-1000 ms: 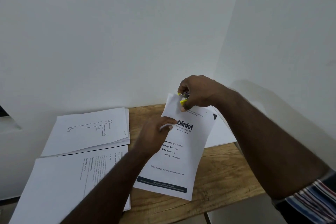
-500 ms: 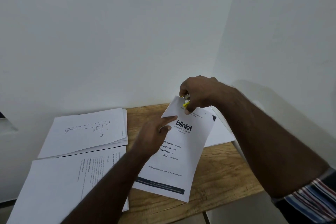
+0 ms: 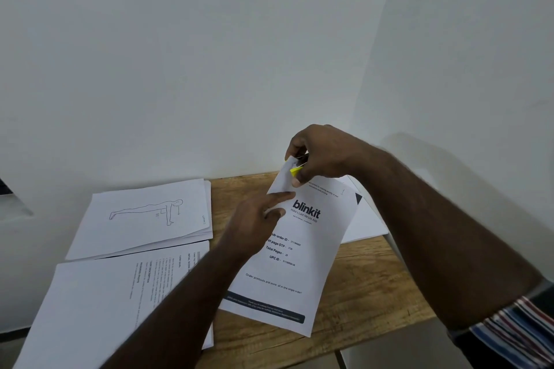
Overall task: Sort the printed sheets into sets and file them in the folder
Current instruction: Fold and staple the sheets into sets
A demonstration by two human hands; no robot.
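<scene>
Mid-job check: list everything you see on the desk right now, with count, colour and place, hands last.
blinkit sheet set: one, white with dark print, centre of table, top corner lifted
yellow clip: one, yellow, at the set's top corner, type unclear
figure-drawing stack: one, white, back left
text-page stack: one, white, front left
blank sheets: count unclear, white, right, under the blinkit set
table: one, brown wood
left hand: holds the set's left edge
right hand: pinches the yellow clip

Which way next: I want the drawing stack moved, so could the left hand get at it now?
Probably yes. The drawing stack lies uncovered just left of the left hand, but that hand first must release the blinkit sheet.
</scene>
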